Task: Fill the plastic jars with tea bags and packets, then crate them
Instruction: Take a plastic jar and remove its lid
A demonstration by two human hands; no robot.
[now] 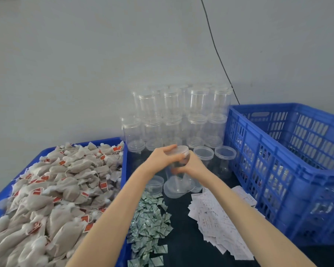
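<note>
A clear plastic jar (178,180) stands upright in the middle of the dark table. My left hand (163,158) grips its clear lid (179,150) from the left. My right hand (191,166) holds the jar's body just under the lid. The jar looks empty. A heap of beige tea bags (52,191) with red tags fills a blue tray (124,170) on the left. Small green packets (148,226) lie in a pile near my left forearm. White paper slips (218,218) lie to the right of them.
Stacked clear lidded jars (174,116) stand against the grey wall behind my hands, with several more (224,157) just right of them. A loose lid (155,183) lies beside the held jar. A tall blue slatted crate (289,166) takes up the right side.
</note>
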